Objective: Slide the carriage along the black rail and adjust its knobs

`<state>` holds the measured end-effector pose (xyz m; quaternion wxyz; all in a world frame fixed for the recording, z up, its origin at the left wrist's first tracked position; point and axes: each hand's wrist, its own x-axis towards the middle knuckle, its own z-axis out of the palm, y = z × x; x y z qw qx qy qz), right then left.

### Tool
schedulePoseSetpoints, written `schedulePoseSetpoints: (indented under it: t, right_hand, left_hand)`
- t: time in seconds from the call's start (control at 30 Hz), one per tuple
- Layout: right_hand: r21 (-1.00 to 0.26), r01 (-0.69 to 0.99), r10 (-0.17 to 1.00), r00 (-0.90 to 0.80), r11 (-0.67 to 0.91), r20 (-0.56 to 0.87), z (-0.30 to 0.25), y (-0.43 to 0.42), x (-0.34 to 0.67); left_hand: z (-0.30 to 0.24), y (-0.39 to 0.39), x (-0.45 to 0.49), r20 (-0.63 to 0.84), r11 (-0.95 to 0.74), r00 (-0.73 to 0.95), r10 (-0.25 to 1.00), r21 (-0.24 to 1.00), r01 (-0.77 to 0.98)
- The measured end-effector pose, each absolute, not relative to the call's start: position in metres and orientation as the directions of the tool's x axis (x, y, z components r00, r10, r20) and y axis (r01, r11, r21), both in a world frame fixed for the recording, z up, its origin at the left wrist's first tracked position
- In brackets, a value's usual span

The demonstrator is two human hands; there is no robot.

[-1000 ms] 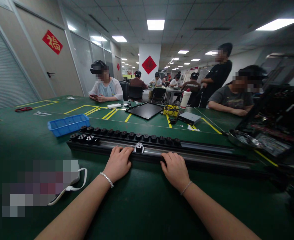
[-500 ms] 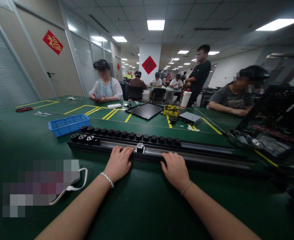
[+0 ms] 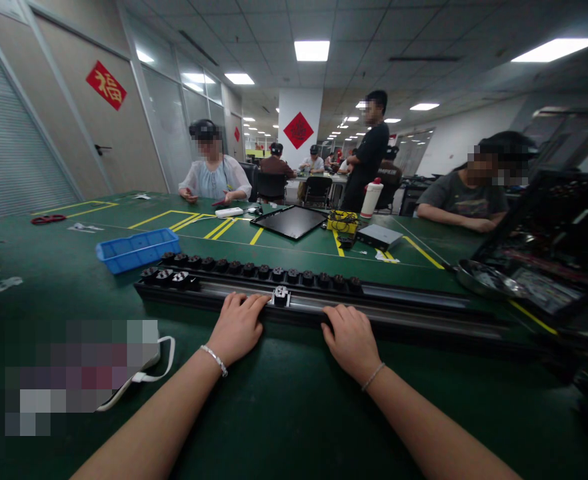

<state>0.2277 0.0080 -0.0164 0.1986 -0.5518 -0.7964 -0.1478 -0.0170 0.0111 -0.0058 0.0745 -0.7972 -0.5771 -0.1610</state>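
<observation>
My left hand (image 3: 237, 325) and my right hand (image 3: 353, 339) hold the near edge of a long black channel (image 3: 404, 323), like a power strip housing, fingers curled over its rim. Between them a single black socket module (image 3: 281, 296) with a pale metal surround sits in the channel, right of my left fingertips. Several more socket modules (image 3: 164, 275) stand at the channel's left end. Behind it lies a second black channel (image 3: 414, 295), with a row of sockets (image 3: 249, 269) along its left and middle part.
A blue bin (image 3: 139, 250) stands behind the left end. Farther back are a black panel (image 3: 294, 221), yellow cable bundle (image 3: 343, 220), grey box (image 3: 378, 236) and white bottle (image 3: 371, 199). A metal bowl (image 3: 489, 279) lies right. Red-handled scissors (image 3: 48, 219) lie left; co-workers sit across.
My hands and the channel stay in place. The standing person in the background has moved left, and the seated co-worker's hands have spread apart. White scraps now show at the left edge.
</observation>
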Motion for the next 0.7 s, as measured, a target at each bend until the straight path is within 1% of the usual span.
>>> schedulePoseSetpoints:
  t: [0.37, 0.57, 0.7]
  right_hand:
    - [0.006, 0.937, 0.826, -0.31, 0.349, 0.471, -0.0159, 0.0075, 0.2276]
    - [0.04, 0.939, 0.818, -0.318, 0.341, 0.479, -0.015, 0.0077, 0.2273]
    - [0.036, 0.939, 0.823, -0.318, 0.342, 0.472, -0.0155, 0.0081, 0.2278]
  left_hand:
    - [-0.005, 0.011, -0.0165, 0.33, -0.323, 0.284, 0.9, 0.068, 0.944]
    - [-0.0055, 0.0114, -0.0165, 0.326, -0.319, 0.281, 0.903, 0.07, 0.945]
    - [-0.0051, 0.0113, -0.0165, 0.317, -0.313, 0.278, 0.907, 0.064, 0.947]
